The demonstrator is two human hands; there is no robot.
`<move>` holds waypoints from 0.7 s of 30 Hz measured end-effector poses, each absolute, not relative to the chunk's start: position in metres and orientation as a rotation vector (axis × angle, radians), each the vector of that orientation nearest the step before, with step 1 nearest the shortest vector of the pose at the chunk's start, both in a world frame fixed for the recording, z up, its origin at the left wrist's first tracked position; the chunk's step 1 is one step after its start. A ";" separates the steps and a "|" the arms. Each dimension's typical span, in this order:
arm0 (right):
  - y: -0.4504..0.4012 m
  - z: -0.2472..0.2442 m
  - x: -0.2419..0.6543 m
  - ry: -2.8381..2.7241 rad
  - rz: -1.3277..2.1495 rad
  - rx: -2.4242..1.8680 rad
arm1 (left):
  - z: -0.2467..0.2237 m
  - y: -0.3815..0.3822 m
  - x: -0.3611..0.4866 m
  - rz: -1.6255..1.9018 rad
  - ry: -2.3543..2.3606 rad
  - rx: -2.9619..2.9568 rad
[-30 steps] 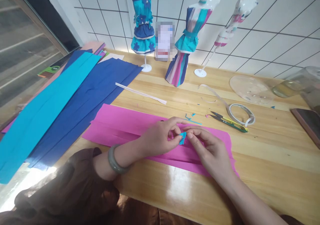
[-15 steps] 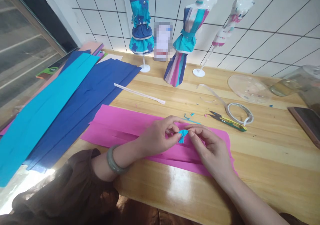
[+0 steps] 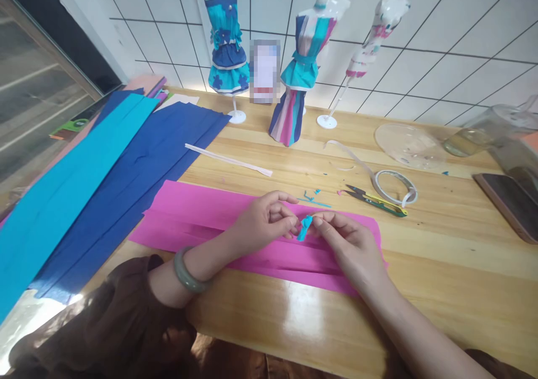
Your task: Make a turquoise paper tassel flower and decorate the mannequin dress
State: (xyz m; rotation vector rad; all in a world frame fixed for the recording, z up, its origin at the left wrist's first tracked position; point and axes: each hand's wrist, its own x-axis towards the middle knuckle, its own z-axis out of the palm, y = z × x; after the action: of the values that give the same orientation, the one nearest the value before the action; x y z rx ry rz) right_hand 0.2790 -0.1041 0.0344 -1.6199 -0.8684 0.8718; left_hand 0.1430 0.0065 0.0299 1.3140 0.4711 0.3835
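A small gathered piece of turquoise paper [image 3: 305, 228] hangs from the pinched thumb and fingers of my right hand [image 3: 348, 244]. My left hand [image 3: 269, 219] is just left of it, thumb and fingers curled close together, and whether they touch the piece cannot be made out. Both hands are over a folded pink sheet [image 3: 202, 211] on the wooden table [image 3: 441, 278]. Beyond the hands lie turquoise scraps and a thin turquoise strip [image 3: 315, 203].
Yellow-green snips [image 3: 378, 202] and a tape roll [image 3: 395, 187] lie to the right, near a phone [image 3: 504, 205]. Dressed mannequins [image 3: 229, 48] line the tiled wall. Blue sheets [image 3: 155, 149] and a turquoise sheet [image 3: 84, 171] cover the left side.
The turquoise piece has turned from a fanned shape to a narrow, slanted one. My left fingertips have drawn slightly away from it. The whole view has shifted a little.
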 end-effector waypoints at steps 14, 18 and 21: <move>-0.105 0.031 0.270 -0.987 0.774 -1.633 | 0.026 -0.001 0.145 0.392 0.521 1.473; -0.105 0.031 0.271 -0.985 0.771 -1.629 | 0.029 0.002 0.145 0.379 0.535 1.436; -0.105 0.033 0.271 -0.958 0.797 -1.619 | 0.030 0.005 0.145 0.359 0.547 1.371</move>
State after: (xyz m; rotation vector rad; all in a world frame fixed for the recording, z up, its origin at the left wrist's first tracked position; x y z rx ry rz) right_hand 0.2712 -0.1051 0.0330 -1.6188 -0.9579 0.7973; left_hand 0.1446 0.0046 0.0304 1.3710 0.5468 0.3593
